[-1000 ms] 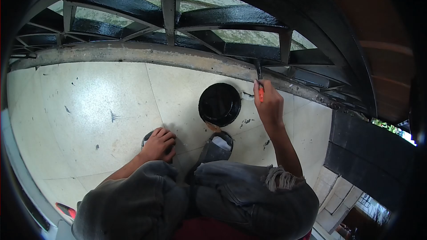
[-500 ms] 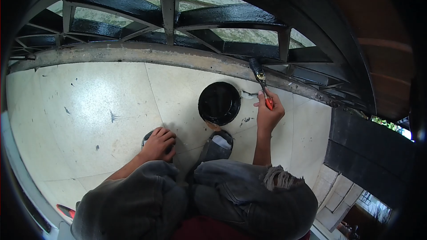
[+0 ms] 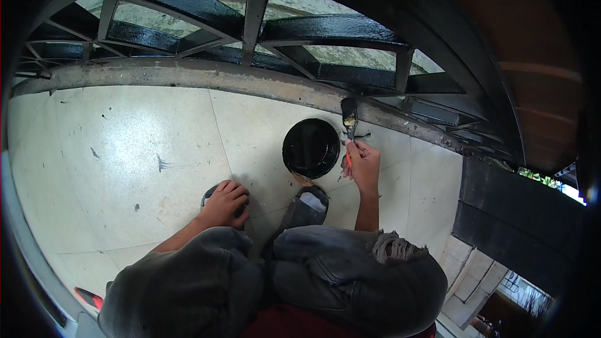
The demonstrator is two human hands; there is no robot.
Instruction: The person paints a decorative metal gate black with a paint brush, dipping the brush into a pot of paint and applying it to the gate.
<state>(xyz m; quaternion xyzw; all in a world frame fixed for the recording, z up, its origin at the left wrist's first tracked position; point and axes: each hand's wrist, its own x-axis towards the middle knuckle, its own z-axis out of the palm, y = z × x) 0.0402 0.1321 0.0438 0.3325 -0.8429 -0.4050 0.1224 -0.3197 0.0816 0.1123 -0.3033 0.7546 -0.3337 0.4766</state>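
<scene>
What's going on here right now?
A person crouches on a pale tiled floor beside a black-painted metal railing. The right hand holds a paintbrush with an orange handle, bristles up, just right of an open can of black paint. The left hand rests over a foot. Black drips spot the tiles near the can.

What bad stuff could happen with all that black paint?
The paintbrush in the right hand hangs beside the open paint can, so it might drip on the pale floor tiles, already spotted. The sandal sits right by the can and could perhaps knock it.
</scene>
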